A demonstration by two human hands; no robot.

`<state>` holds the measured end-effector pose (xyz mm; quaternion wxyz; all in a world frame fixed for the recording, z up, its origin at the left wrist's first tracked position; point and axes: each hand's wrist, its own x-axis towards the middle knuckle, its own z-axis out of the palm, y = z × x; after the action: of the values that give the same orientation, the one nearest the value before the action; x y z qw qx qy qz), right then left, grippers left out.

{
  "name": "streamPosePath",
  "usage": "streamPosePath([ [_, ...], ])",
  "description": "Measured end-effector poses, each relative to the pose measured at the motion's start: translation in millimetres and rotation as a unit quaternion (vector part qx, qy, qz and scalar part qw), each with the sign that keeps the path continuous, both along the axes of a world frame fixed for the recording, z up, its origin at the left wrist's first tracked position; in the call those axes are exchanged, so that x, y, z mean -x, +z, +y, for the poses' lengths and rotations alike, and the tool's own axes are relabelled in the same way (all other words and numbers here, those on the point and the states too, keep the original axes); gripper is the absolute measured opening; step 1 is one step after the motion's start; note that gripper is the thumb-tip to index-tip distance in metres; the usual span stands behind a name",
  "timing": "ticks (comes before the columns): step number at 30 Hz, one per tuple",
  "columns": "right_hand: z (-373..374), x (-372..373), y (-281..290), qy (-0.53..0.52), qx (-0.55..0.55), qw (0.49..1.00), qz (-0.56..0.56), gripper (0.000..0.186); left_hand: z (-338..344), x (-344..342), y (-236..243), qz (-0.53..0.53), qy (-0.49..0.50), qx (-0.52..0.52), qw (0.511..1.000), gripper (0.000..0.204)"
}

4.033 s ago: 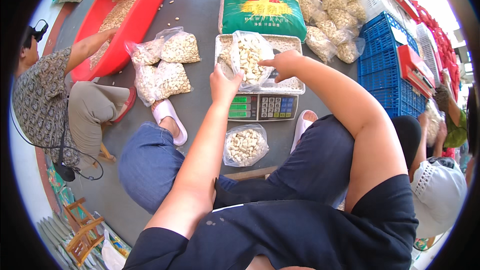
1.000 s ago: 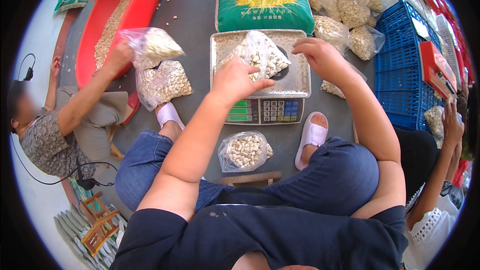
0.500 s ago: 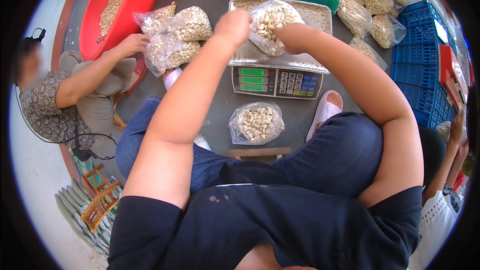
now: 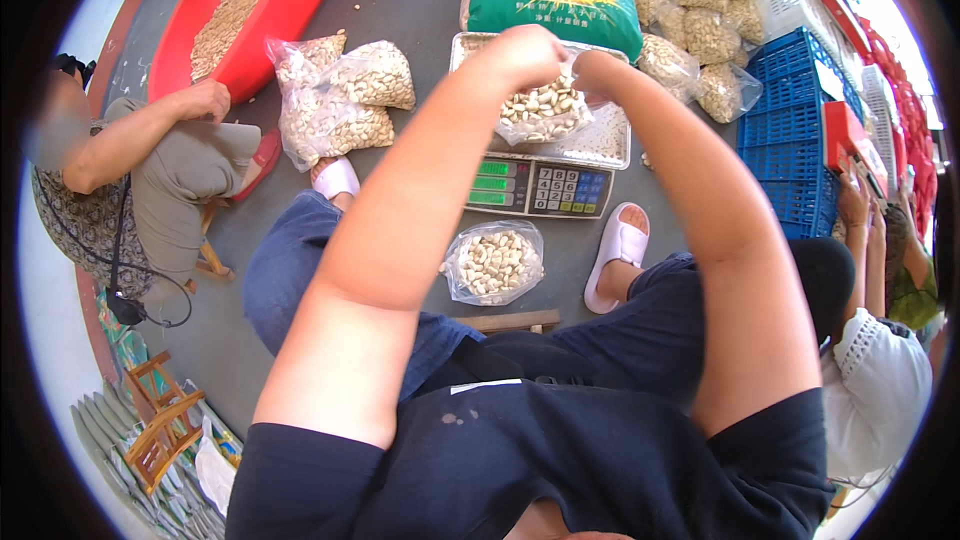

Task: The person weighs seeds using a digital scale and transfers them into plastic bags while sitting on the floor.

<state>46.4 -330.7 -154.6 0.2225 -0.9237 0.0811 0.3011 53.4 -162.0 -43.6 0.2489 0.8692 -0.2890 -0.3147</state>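
Observation:
My left hand [image 4: 532, 58] grips the top of a clear plastic bag of white flat beans [image 4: 540, 115] over the steel pan [image 4: 600, 140] of an electronic scale [image 4: 535, 190]. My right hand [image 4: 600, 75] is closed at the same bag's top, close beside the left; its fingertips are partly hidden. A second open bag of white beans [image 4: 492, 262] lies on the floor below the scale, between my legs. A group of filled bean bags [image 4: 350, 115] sits left of the scale.
A red trough of beans [image 4: 175, 55], a green sack [image 4: 560, 15] under another scale, stacked bags [image 4: 705, 25], blue crates [image 4: 775, 130] and a wooden stool [image 4: 160, 440] surround me. Co-workers sit at the left [image 4: 140, 140] and right [image 4: 870, 390].
Both my hands have drawn together at the bag's top, the left moving right, and now cover more of it. The left co-worker's hand has moved left, away from the group of bags.

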Motion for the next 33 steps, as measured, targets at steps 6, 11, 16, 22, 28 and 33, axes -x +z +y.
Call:
streamPosePath([
  [6,31.0,9.7,-106.2,-0.476,-0.336,0.798,-0.151,0.010,-33.2,0.0,-88.2,-0.024,0.117,-0.004,0.993,0.025],
  [11,59.1,22.1,-70.3,-0.394,-0.113,0.893,-0.184,0.023,5.5,-21.2,-146.9,-0.034,0.122,-0.148,0.981,0.028],
  [16,64.0,10.4,-43.5,-0.468,0.003,0.869,-0.162,0.039,7.5,-22.6,-133.3,-0.026,0.143,-0.184,0.972,0.032],
  [22,86.0,7.0,-47.2,-0.466,-0.081,0.872,-0.126,0.050,-8.5,-13.2,-173.0,0.033,0.301,0.032,0.953,0.031],
  [28,85.7,10.0,-75.2,-0.631,-0.466,0.608,-0.121,0.034,-27.5,11.0,-156.4,0.332,0.495,0.368,0.714,0.034],
  [33,94.6,12.9,-73.9,-0.569,-0.507,0.588,-0.270,0.028,-29.5,12.6,-167.7,0.309,0.436,0.463,0.707,0.033],
])
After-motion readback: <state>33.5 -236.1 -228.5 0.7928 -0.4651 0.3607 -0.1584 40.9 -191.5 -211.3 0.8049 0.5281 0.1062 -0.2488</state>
